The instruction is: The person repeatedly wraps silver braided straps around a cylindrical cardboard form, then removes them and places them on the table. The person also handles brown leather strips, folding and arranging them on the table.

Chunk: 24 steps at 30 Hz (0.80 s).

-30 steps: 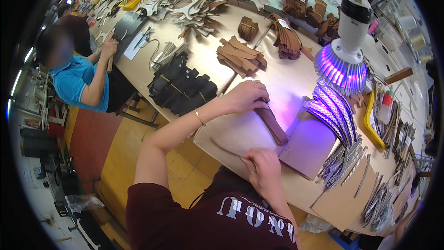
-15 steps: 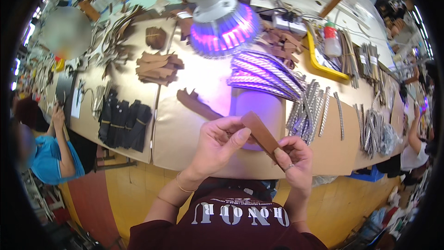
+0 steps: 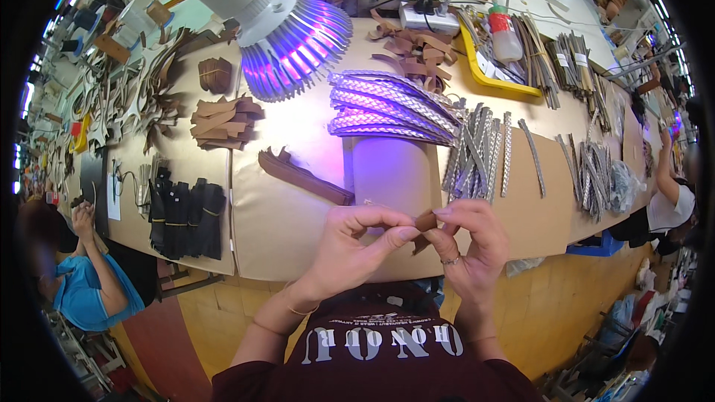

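Above the table's front edge, my left hand (image 3: 361, 246) and my right hand (image 3: 474, 247) pinch a brown leather-like strip (image 3: 425, 222) between thumbs and fingers. The strip looks bent, with its lower end hanging down between the hands. Just beyond them lies a stack of silvery braided straps (image 3: 391, 109), lit purple by a finned lamp (image 3: 294, 45). Left of the stack rests a small bunch of brown strips (image 3: 305, 176). Loose braided straps (image 3: 477, 152) lie to the right of it.
Bundled black strips (image 3: 188, 216) and brown strip piles (image 3: 225, 120) occupy the left side. A yellow tray (image 3: 495, 82) with a red-topped bottle (image 3: 505, 36) stands at the back right. One person in blue (image 3: 97, 290) sits at the left; another in white (image 3: 670, 212) is at the right.
The brown strip, held out straight before, is now bent between my fingers. My hands have come closer together. The view has shifted, so the lamp appears farther left.
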Motion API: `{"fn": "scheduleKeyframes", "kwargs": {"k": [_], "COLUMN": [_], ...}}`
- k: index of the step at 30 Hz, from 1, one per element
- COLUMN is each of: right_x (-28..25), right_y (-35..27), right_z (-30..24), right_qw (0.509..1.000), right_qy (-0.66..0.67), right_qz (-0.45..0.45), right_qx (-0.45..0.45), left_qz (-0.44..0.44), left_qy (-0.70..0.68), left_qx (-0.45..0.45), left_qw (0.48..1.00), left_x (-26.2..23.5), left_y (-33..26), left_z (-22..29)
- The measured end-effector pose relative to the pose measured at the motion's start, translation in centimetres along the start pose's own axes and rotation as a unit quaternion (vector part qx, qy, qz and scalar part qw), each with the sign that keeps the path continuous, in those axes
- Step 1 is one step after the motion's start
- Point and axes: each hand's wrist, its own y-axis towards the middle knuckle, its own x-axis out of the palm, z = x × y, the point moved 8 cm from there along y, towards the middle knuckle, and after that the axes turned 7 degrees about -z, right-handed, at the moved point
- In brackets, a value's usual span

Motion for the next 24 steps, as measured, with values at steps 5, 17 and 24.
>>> {"fn": "scheduleKeyframes", "kwargs": {"k": [5, 17, 24], "right_x": [0.8, 0.8, 1.3], "right_y": [0.7, 0.1, -0.3], "right_z": [0.1, -0.8, -1.1], "right_qw": [1.000, 0.976, 0.951], "right_qy": [0.021, -0.149, -0.230], "right_qz": [-0.021, 0.032, 0.049], "right_qx": [-0.009, -0.156, -0.200], "left_qz": [-0.014, -0.004, 0.021], "left_qy": [-0.019, -0.133, -0.194], "left_qx": [-0.004, -0.034, -0.035], "left_qw": [1.000, 0.991, 0.980], "left_x": [-0.1, -0.1, 0.3], "left_y": [0.5, 0.8, 0.6], "left_z": [-0.3, -1.5, -1.5]}}
